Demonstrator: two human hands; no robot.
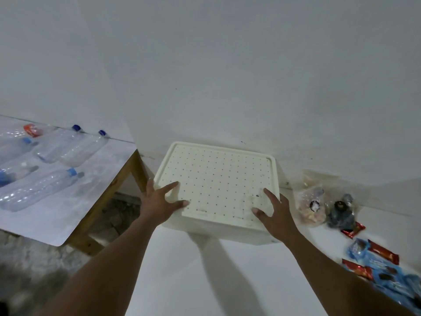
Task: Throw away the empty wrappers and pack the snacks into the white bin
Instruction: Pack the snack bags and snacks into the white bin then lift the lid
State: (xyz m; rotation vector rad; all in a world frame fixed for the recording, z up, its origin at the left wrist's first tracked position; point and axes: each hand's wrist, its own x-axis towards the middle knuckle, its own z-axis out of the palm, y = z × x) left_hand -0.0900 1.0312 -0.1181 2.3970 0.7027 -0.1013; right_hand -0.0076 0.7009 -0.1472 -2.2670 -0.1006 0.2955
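Lid [218, 181] covers the white bin [227, 231] at centre. Left hand [157, 201] and right hand [273, 213], fingers spread, rest on its near corners without gripping. Snacks [373, 258] lie at 4 o'clock. Judged step: opening; next, lift the lid clear.

There is 1 view, from a camera on the person's head. It looks forward and down, close over both arms. The white bin [216, 190] sits in the middle, a wall fills the top, and a side table [95, 201] shows at left.
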